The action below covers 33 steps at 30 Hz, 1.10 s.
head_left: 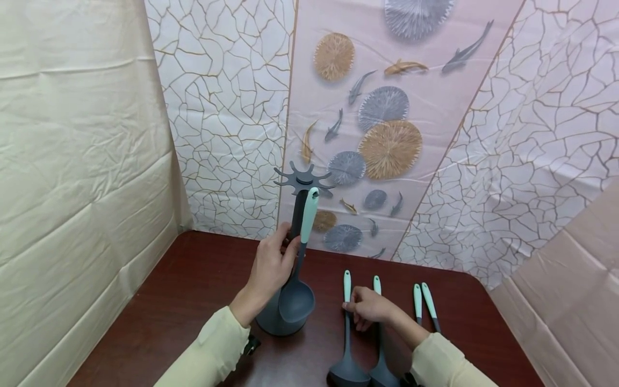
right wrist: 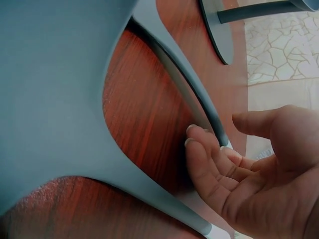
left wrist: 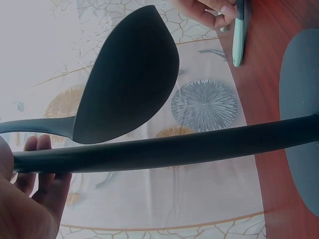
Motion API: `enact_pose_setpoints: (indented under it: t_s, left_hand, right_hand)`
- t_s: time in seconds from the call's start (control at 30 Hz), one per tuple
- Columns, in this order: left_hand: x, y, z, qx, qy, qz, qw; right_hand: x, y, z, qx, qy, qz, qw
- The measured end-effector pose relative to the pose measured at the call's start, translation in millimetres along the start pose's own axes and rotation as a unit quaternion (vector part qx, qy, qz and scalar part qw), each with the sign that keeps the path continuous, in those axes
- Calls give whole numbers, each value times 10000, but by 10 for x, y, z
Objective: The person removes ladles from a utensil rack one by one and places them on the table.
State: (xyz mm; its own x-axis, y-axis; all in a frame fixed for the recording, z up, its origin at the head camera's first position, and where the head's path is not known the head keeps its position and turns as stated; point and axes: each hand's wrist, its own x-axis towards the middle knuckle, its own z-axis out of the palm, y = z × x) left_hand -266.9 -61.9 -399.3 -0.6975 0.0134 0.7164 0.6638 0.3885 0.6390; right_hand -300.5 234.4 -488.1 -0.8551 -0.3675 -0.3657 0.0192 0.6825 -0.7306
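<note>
A dark utensil stand (head_left: 282, 324) with a round base and a spoked top stands upright on the table. My left hand (head_left: 273, 263) grips its post (left wrist: 164, 152), fingers curling behind it. Beside that post, a dark grey ladle (head_left: 297, 301) hangs bowl down, its mint handle upward near the spokes. My right hand (head_left: 372, 306) is over two mint-handled utensils lying on the table. Its thumb and fingers stand apart around the handle of the left utensil (head_left: 347, 344); the right utensil (head_left: 382, 371) passes under the hand. The heads of both are partly cut off in the head view.
Two more mint handles (head_left: 418, 301) lie side by side to the right, their lower ends hidden by the right sleeve. The dark red table (head_left: 193, 285) is bounded by pale cloth on the left and right, and a patterned cloth (head_left: 227, 134) at the back.
</note>
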Motion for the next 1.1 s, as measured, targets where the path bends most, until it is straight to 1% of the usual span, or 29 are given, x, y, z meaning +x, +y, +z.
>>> enact_pose_setpoints:
  t_s: [0.23, 0.37, 0.5, 0.77, 0.93, 1.03, 1.1]
  left_hand:
    - [-7, 6, 3, 104, 33, 12, 9999]
    - [-5, 8, 5, 105, 26, 16, 9999]
    - [0, 7, 8, 108, 34, 39, 9999]
    - [-16, -11, 2, 32, 35, -25, 10000]
    - [-12, 3, 4, 27, 24, -24, 10000]
    - [-11, 11, 8, 34, 11, -12, 10000]
    - [-9, 18, 8, 35, 14, 5, 10000]
  right_hand:
    - [-20, -22, -63, -160, -187, 27, 9997]
    - [-20, -43, -86, -306, -165, -18, 9994]
    - [-27, -67, -106, -369, -130, -144, 9991]
    - [-12, -139, -141, -214, -243, -572, 9978]
    - [-38, -211, -184, -273, -94, -843, 9960]
    - [-67, -262, -216, -609, 145, -952, 9935]
    - [-92, -302, -237, -839, 377, -1041, 9903]
